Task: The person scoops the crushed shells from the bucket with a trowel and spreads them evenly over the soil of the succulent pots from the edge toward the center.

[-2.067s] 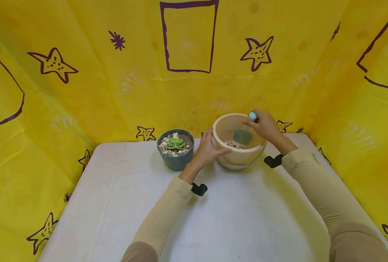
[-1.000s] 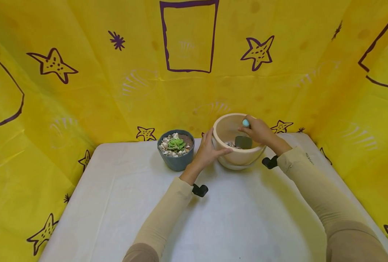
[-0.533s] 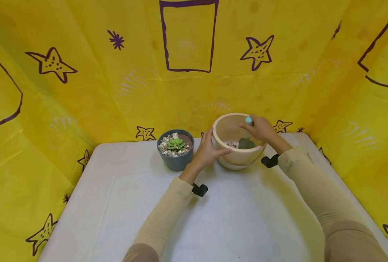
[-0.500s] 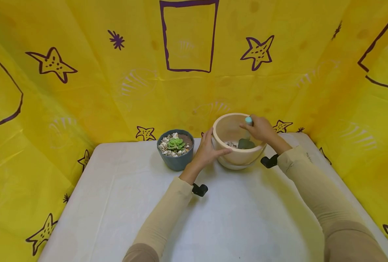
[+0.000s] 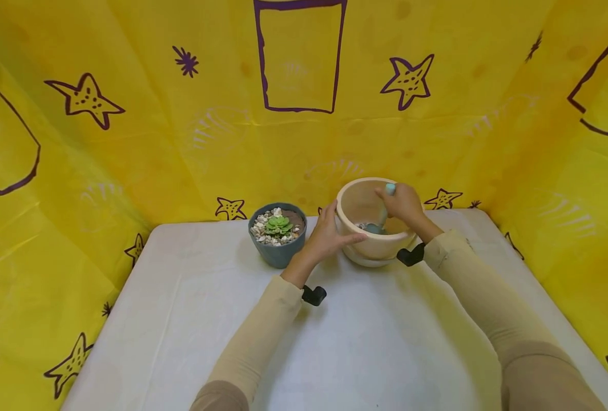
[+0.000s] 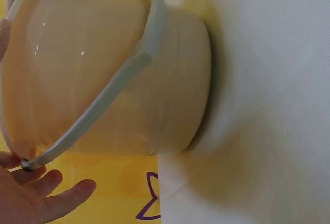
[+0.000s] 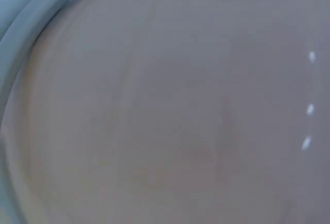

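A beige plastic bucket (image 5: 373, 248) stands upright on the white-covered table (image 5: 355, 342), its pale handle (image 6: 103, 102) hanging down the outside in the left wrist view. My left hand (image 5: 326, 237) holds its left side at the rim, thumb along the front and fingers spread round the side. Over the bucket's right rim, my right hand (image 5: 405, 204) grips a small trowel (image 5: 390, 189) by its light blue grip. The grey-green blade is down among small stones (image 5: 363, 226) at the bottom. The right wrist view holds only the blurred bucket wall (image 7: 170, 100).
Left of the bucket stands a blue-grey flowerpot (image 5: 278, 255) with a green succulent (image 5: 279, 226), whitish stones and a brown patch of soil. A yellow patterned cloth (image 5: 293, 154) hangs close behind the table and along both sides.
The trowel blade has gone lower and to the left inside the bucket, and its angle has turned. My right forearm has shifted left with it. The left hand keeps its place on the bucket.
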Demonstrator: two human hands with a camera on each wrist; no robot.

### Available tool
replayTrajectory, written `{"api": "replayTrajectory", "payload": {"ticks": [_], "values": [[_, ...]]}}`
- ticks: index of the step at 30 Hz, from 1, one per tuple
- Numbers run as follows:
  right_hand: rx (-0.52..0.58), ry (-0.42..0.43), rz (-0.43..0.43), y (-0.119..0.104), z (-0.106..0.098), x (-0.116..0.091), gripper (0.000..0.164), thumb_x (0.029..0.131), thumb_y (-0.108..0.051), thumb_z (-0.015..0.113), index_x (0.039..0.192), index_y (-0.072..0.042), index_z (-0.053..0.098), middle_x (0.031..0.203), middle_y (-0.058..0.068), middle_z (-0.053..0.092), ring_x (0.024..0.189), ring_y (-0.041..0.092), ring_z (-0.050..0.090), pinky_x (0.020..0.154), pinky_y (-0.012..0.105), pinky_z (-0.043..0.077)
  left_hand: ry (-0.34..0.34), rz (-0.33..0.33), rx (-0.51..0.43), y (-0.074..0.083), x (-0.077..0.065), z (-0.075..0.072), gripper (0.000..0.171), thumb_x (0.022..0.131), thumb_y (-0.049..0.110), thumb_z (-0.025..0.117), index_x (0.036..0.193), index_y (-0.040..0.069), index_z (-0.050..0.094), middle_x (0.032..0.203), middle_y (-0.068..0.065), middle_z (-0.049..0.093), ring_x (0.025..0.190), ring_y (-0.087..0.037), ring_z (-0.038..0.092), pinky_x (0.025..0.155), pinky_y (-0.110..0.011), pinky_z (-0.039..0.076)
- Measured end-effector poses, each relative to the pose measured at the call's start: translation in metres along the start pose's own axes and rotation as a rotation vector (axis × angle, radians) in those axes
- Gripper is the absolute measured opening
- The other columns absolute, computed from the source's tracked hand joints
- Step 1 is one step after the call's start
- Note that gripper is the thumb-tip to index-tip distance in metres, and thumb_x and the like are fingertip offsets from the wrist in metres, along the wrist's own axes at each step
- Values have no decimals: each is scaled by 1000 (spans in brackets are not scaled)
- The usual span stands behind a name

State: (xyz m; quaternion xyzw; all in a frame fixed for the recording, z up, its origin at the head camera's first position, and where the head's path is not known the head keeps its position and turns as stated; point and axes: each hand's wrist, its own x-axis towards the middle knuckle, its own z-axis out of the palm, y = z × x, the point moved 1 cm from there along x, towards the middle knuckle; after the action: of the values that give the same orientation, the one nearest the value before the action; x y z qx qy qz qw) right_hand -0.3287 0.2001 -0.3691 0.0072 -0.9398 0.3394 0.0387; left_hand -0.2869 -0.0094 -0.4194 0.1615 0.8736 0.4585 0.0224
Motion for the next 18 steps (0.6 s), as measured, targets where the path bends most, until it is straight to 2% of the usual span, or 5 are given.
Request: {"api": "replayTrajectory", "payload": {"ticks": [3, 6, 11, 14, 18], "values": [[45, -24, 48, -1, 1, 1, 46, 99, -42, 52, 73, -4, 54, 68, 10, 61, 57, 21, 70, 52, 23, 49, -7, -3, 12, 2, 1, 0, 117, 74, 54, 80, 158, 17, 8, 159, -16, 19, 144, -35, 32, 113, -54, 35], [146, -42, 100, -3, 1, 1, 43, 99, -40, 53, 79, -2, 54, 78, 13, 59, 59, 22, 71, 53, 23, 54, -11, 0, 25, 2, 2, 0, 117, 74, 53, 80, 158, 15, 8, 159, -17, 18, 144, -35, 31, 114, -53, 35], [352, -45, 192, -3, -4, -1, 39, 100, -37, 52, 88, 0, 52, 95, 16, 54, 57, 13, 67, 57, 26, 58, -6, 11, 23, 1, 2, 1, 117, 74, 52, 81, 158, 12, 9, 159, -18, 18, 145, -35, 30, 114, -53, 34], [407, -42, 223, -3, -7, -2, 39, 100, -37, 52, 93, 1, 51, 97, 16, 53, 55, 8, 65, 59, 25, 59, -3, 18, 24, 0, 2, 1, 117, 74, 52, 81, 158, 15, 9, 158, -17, 21, 144, -33, 32, 114, -52, 35], [482, -27, 270, -5, -10, -3, 36, 100, -35, 52, 95, 1, 51, 91, 14, 54, 54, 8, 65, 57, 24, 58, 0, 8, 33, 1, 2, 0, 117, 73, 53, 81, 158, 15, 10, 158, -17, 21, 144, -34, 32, 114, -52, 35]]}}
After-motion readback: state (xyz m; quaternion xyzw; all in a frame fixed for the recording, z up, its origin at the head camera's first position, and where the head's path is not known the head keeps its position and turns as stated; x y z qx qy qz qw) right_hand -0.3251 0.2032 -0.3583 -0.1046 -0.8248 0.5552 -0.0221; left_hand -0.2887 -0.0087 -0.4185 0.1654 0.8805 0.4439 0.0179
